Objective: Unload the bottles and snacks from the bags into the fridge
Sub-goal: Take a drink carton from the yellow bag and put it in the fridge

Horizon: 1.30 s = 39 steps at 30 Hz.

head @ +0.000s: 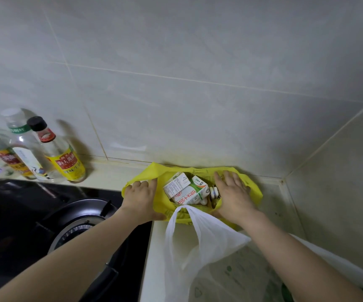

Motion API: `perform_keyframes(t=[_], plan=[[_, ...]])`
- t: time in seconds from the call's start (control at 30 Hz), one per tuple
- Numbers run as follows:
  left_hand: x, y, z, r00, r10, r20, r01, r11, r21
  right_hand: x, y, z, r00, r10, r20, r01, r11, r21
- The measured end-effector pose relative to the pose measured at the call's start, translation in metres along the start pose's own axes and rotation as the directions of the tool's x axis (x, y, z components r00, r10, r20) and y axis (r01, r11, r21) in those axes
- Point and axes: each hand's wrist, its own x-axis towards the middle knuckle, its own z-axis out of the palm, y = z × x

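A yellow plastic bag sits on the counter against the tiled wall, with its mouth spread wide. Inside lie white drink cartons with green and red print, and small white bottles beside them. My left hand grips the bag's left rim and holds it back. My right hand presses on the bag's right rim, fingers apart and laid flat on the plastic. A white translucent bag lies nearer to me, its handle reaching up to the yellow bag's front edge.
A black gas hob with a round burner fills the left side. Several condiment bottles stand against the wall at the left. The counter ends in a wall corner at the right.
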Motion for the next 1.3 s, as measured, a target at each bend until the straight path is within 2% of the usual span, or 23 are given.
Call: perform_keyframes(t=[0.17, 0.27, 0.43, 0.53, 0.73, 1.03, 1.17, 1.3], plan=[[0.007, 0.006, 0.005, 0.998, -0.048, 0.037, 0.052, 0.991, -0.127, 0.008, 0.007, 0.007, 0.999, -0.009, 0.051, 0.002, 0.992, 0.129], [0.011, 0.006, -0.011, 0.998, -0.057, -0.029, 0.052, 0.99, -0.131, 0.008, 0.008, 0.003, 0.999, -0.036, 0.013, 0.031, 0.966, 0.257], [0.012, 0.008, -0.034, 0.948, 0.023, -0.317, -0.129, 0.939, -0.319, 0.004, 0.006, -0.007, 0.984, -0.078, -0.157, 0.124, 0.943, 0.31], [0.016, 0.02, -0.038, 0.953, 0.08, -0.291, -0.196, 0.897, -0.395, -0.002, 0.002, -0.011, 0.966, -0.055, -0.254, 0.145, 0.925, 0.351], [0.036, 0.04, -0.02, 0.983, 0.076, -0.167, -0.122, 0.951, -0.283, -0.008, 0.004, -0.015, 0.957, -0.019, -0.29, 0.15, 0.887, 0.437], [0.054, 0.05, -0.016, 0.992, 0.039, -0.12, -0.05, 0.995, -0.091, -0.012, 0.01, -0.013, 0.948, 0.015, -0.317, 0.153, 0.853, 0.498], [0.053, 0.054, -0.016, 0.992, 0.036, -0.117, -0.045, 0.996, -0.082, -0.014, 0.011, -0.014, 0.947, 0.049, -0.319, 0.137, 0.834, 0.535], [0.05, 0.053, -0.014, 0.984, 0.004, -0.178, -0.028, 0.991, -0.134, -0.02, 0.008, -0.018, 0.94, 0.094, -0.327, 0.123, 0.802, 0.585]])
